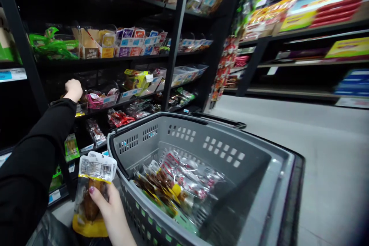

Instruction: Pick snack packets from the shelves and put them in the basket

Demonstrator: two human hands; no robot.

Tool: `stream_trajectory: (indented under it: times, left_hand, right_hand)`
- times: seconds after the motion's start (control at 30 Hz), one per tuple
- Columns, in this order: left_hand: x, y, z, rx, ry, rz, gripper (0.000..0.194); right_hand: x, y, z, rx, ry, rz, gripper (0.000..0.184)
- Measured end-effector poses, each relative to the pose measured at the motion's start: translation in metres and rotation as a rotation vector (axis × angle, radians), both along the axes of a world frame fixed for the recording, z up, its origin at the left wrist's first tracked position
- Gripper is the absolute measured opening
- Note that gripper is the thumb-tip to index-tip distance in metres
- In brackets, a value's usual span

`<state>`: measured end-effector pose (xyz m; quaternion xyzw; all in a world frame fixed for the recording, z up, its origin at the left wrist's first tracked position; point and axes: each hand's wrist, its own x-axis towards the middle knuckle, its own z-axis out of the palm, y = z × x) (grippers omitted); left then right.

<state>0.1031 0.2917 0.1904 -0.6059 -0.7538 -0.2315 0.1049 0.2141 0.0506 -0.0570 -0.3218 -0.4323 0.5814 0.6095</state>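
Observation:
My left hand (73,89), on a black-sleeved arm, reaches into a clear bin of pink snack packets (99,99) on the shelf. Its fingers curl down out of sight, so whether they hold anything is hidden. My right hand (111,209) is low at the front, closed on a clear snack packet (93,184) that has a white barcode label on top, brown food inside and a yellow bottom edge. This packet hangs just left of a grey plastic shopping basket (201,138). Several similar packets (175,182) lie in the basket.
Dark shelving (173,46) on the left holds bins of packaged snacks on several levels. A grey floor aisle (317,142) runs ahead on the right. More stocked shelves (311,38) line its far side.

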Motion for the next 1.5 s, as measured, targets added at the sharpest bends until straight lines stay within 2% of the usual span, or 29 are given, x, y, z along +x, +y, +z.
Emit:
stream_trajectory:
  times: [0.1,0.17,0.2,0.23,0.3,0.37,0.4,0.47,0.53,0.57,0.63,0.7,0.77,0.83,0.9,0.97,1.03,1.1,1.17,1.23,1.3,1.33,1.4,1.5]
  left_hand:
    - [0.009,-0.028,0.017,0.241,0.030,0.007,0.038]
    - [0.007,-0.058,0.012,0.398,0.001,-0.053,0.038]
    - [0.004,-0.076,0.002,0.524,-0.080,-0.147,0.034]
    - [-0.001,-0.095,-0.013,0.587,-0.132,-0.206,0.029]
    - [-0.013,-0.136,-0.056,0.622,-0.241,-0.296,0.024]
    - [-0.023,-0.173,-0.111,0.660,-0.869,-0.587,0.025]
    - [-0.028,-0.190,-0.140,0.579,-1.142,-0.662,0.026]
    - [-0.032,-0.218,-0.192,0.495,-1.494,-0.608,0.025]
    - [-0.032,-0.239,-0.232,0.456,-1.618,-0.560,0.025]
    - [-0.032,-0.246,-0.246,0.480,-1.591,-0.539,0.026]
    - [-0.032,-0.256,-0.265,0.603,-1.340,-0.518,0.028]
    - [-0.035,-0.258,-0.273,0.703,-0.887,-0.602,0.032]
    - [-0.041,-0.257,-0.275,0.695,-0.390,-0.806,0.029]
    - [-0.048,-0.254,-0.273,0.662,0.010,-1.014,0.019]
    - [-0.053,-0.251,-0.271,0.668,0.248,-1.087,0.013]
    - [-0.056,-0.250,-0.271,0.689,0.336,-1.050,0.012]
    - [-0.056,-0.250,-0.272,0.695,0.328,-1.020,0.011]
    - [-0.055,-0.250,-0.274,0.748,0.182,-0.983,0.013]
    - [-0.056,-0.249,-0.273,0.809,-0.143,-0.914,0.021]
    - [-0.061,-0.248,-0.269,0.815,-0.569,-0.866,0.026]
    - [-0.070,-0.246,-0.264,0.708,-0.909,-0.898,0.022]
    - [-0.077,-0.245,-0.262,0.627,-1.002,-0.914,0.018]
    - [-0.088,-0.245,-0.259,0.461,-1.024,-0.901,0.014]
    - [-0.098,-0.242,-0.257,0.274,-0.901,-0.832,0.018]
  right_hand:
    - [-0.002,0.002,-0.003,-0.036,0.036,-0.020,0.039]
    - [-0.005,0.003,-0.005,-0.053,0.058,-0.021,0.042]
    - [-0.006,0.003,-0.006,-0.058,0.063,-0.025,0.043]
    - [-0.008,0.004,-0.008,-0.062,0.064,-0.031,0.044]
    - [-0.011,0.006,-0.013,-0.074,0.063,-0.040,0.044]
    - [-0.014,0.009,-0.018,-0.099,0.067,-0.041,0.044]
    - [-0.014,0.011,-0.021,-0.115,0.071,-0.047,0.045]
    - [-0.015,0.016,-0.026,-0.142,0.081,-0.079,0.047]
    - [-0.014,0.019,-0.031,-0.158,0.083,-0.111,0.049]
    - [-0.014,0.021,-0.033,-0.164,0.074,-0.120,0.048]
    - [-0.013,0.023,-0.036,-0.171,0.025,-0.127,0.046]
    - [-0.011,0.023,-0.037,-0.166,-0.039,-0.134,0.045]
    - [-0.010,0.023,-0.036,-0.154,-0.064,-0.124,0.045]
    - [-0.006,0.022,-0.034,-0.153,-0.047,-0.108,0.043]
    - [-0.002,0.022,-0.032,-0.156,-0.033,-0.100,0.039]
    - [0.002,0.023,-0.031,-0.159,-0.029,-0.083,0.039]
    - [0.005,0.025,-0.033,-0.178,-0.024,-0.057,0.044]
    - [0.008,0.027,-0.036,-0.215,-0.007,-0.057,0.051]
    - [0.010,0.028,-0.036,-0.269,0.012,-0.033,0.054]
    - [0.013,0.026,-0.033,-0.321,0.025,0.028,0.048]
    - [0.015,0.021,-0.026,-0.363,0.028,0.107,0.039]
    - [0.015,0.018,-0.023,-0.376,0.027,0.142,0.036]
    - [0.015,0.013,-0.018,-0.389,0.010,0.211,0.034]
    - [0.011,0.008,-0.015,-0.365,-0.071,0.290,0.036]
